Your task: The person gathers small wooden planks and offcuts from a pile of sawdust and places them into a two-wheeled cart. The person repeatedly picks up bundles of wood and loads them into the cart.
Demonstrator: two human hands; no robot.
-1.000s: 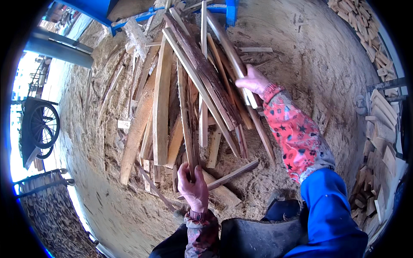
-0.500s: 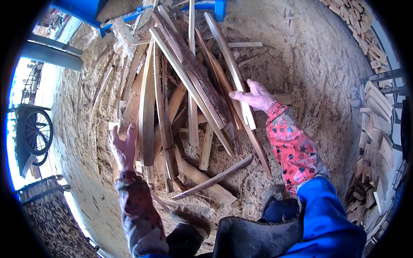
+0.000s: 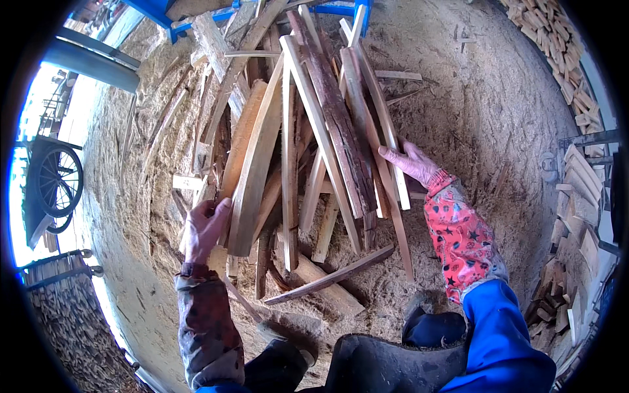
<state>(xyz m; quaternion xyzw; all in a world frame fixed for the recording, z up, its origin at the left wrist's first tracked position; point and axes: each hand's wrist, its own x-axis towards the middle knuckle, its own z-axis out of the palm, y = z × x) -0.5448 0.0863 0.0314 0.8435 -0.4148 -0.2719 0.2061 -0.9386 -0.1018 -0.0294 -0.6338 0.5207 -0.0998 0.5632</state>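
Left hand [image 3: 204,230], right hand [image 3: 415,165] flank long wood strips [image 3: 257,177]; both grips wide.

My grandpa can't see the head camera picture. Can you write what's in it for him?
A person's left hand and right hand flank a loose pile of long wooden strips on dusty ground. Beyond is a blue frame; a wheeled cart stands far left.

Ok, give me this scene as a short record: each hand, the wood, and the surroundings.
Left hand: open, beside the pile's left boards; contact unclear
Right hand: open, thumb over a pale strip
Wood pile: long, loosely heaped pieces, some barked
Ground: brown, littered with debris
Far left: spoked wheel
Far right: stacked wood
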